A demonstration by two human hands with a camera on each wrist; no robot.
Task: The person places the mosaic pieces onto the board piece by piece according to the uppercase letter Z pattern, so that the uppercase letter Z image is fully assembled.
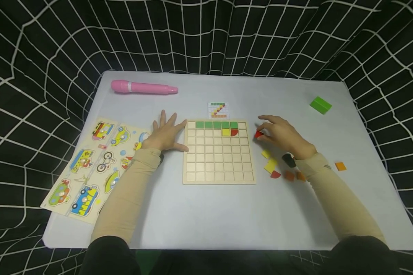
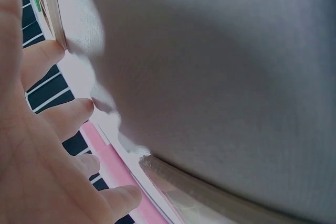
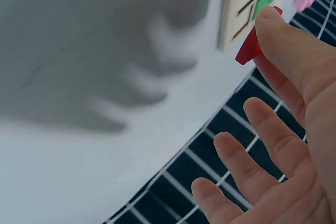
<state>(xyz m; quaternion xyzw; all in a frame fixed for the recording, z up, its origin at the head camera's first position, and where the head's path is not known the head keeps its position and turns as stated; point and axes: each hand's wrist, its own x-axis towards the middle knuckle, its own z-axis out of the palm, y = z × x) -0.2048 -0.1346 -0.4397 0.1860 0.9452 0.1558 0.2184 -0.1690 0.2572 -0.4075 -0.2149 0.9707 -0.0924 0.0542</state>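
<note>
A wooden grid board (image 1: 210, 166) lies on the white table, its top row bearing several green square tiles (image 1: 217, 125). Below them sit a yellow square tile (image 1: 226, 132) and a red quarter-circle tile (image 1: 234, 132). With fingers spread, my left hand (image 1: 163, 135) touches the board's left edge at thumb and index fingertip. Between thumb and index finger my right hand (image 1: 280, 133) pinches a red tile (image 3: 249, 47), just right of the board; its other fingers extend loosely. Behind the board lies a small pattern card (image 1: 218, 110) with a coloured Z shape.
Right of the board lie yellow tiles (image 1: 270, 165), a red quarter-circle (image 1: 275, 174), orange tiles (image 1: 289, 175) and a dark piece (image 1: 289, 160). One orange square (image 1: 340, 166) and a green block (image 1: 321, 105) lie farther right. A vehicle puzzle (image 1: 89, 168) and pink microphone-shaped toy (image 1: 144, 87) are left.
</note>
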